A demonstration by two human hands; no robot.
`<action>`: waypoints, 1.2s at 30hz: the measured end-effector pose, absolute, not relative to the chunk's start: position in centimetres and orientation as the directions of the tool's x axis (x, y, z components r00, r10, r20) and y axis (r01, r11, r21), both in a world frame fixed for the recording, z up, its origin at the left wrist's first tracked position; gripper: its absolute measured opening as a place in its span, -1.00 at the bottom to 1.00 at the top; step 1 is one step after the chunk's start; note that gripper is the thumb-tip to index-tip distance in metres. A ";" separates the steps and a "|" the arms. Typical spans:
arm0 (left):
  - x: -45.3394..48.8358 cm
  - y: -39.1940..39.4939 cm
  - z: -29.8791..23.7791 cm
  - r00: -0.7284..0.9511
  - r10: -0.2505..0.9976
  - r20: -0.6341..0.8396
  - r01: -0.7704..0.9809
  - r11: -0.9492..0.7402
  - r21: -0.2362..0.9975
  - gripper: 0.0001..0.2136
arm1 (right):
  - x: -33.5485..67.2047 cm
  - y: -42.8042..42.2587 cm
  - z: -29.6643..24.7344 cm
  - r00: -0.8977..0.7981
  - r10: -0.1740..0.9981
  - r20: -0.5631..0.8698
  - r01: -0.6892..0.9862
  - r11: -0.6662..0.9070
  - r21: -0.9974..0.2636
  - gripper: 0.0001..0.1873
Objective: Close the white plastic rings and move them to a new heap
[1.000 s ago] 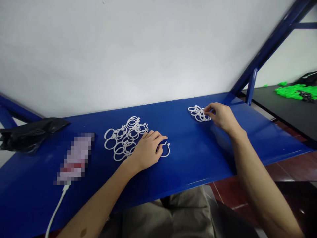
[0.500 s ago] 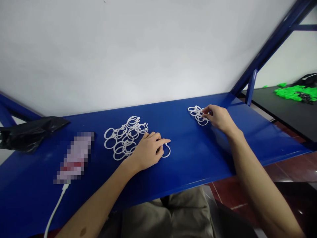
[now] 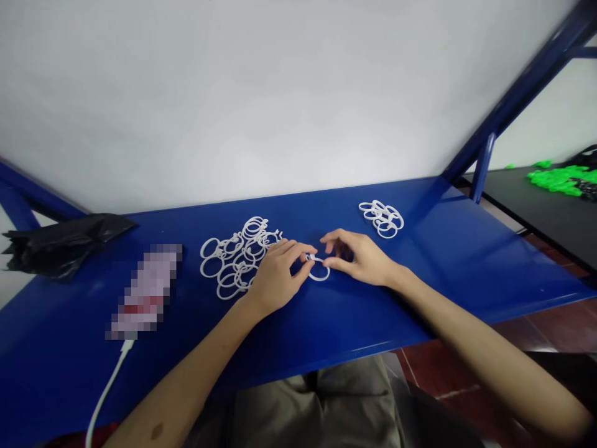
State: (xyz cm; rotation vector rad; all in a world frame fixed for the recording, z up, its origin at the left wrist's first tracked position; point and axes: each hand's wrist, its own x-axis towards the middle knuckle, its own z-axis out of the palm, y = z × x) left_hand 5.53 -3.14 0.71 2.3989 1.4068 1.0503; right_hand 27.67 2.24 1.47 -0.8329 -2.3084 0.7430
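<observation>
Between the thumb and fingers of my left hand (image 3: 283, 272) is a white plastic ring (image 3: 319, 279), pinched at its small clasp. The ring's loop points to the right, just above the blue surface. My right hand (image 3: 359, 256) is beside that loop with thumb and fingers apart; its thumb tip is very near the ring, and whether they touch I cannot tell. A larger pile of white rings (image 3: 212, 266) lies left of my left hand, which hides part of it. Farther back on the right lies a smaller group of white rings (image 3: 387, 230).
A blue shelf (image 3: 186, 373) carries everything, with a pale wall behind it. At left lie a blurred-out device (image 3: 149, 286) with a white cable (image 3: 105, 386) and a black plastic bag (image 3: 69, 246). Green pieces (image 3: 559, 180) sit on a dark table at far right.
My right hand has left the smaller ring group and moved left to the ring in my left hand. My left hand has taken that ring up into a pinch.
</observation>
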 end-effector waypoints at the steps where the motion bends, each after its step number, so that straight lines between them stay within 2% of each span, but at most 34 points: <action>1: 5.5 -3.1 0.8 0.291 0.815 0.501 0.699 -0.539 0.471 -0.88 | 27.4 1.9 1.4 -0.662 0.688 0.298 0.362 0.641 -0.677 -0.59; 5: 5.5 -3.2 1.1 0.284 0.793 0.540 0.687 -0.561 0.462 -0.90 | 27.1 1.6 1.7 -0.659 0.708 0.253 0.329 0.575 -0.749 -0.70; 10: 5.5 -3.4 1.2 0.275 0.771 0.575 0.668 -0.583 0.462 -0.93 | 27.1 1.6 2.0 -0.637 0.721 0.274 0.252 0.530 -0.810 -0.72; 14: 5.5 -3.3 1.1 0.286 0.751 0.595 0.634 -0.614 0.470 -0.90 | 26.8 1.6 1.8 -0.662 0.732 0.164 0.259 0.428 -0.866 -0.76; 17: 5.5 -3.3 1.0 0.304 0.758 0.577 0.622 -0.617 0.483 -0.87 | 26.7 1.6 1.6 -0.649 0.747 0.148 0.275 0.411 -0.869 -0.77; 24: 5.4 -3.4 0.7 0.245 0.823 0.513 0.605 -0.543 0.582 -0.80 | 26.9 1.7 1.2 -0.635 0.712 0.300 0.315 0.593 -0.741 -0.81; 30: 5.3 -2.9 0.0 0.257 0.772 0.581 0.661 -0.579 0.477 -0.84 | 26.8 1.4 0.9 -0.711 0.575 0.405 0.264 0.751 -0.605 -0.78; 36: 5.2 -3.1 -0.7 0.267 0.747 0.609 0.691 -0.589 0.420 -0.79 | 26.5 0.8 1.2 -0.752 0.488 0.444 0.233 0.826 -0.513 -0.75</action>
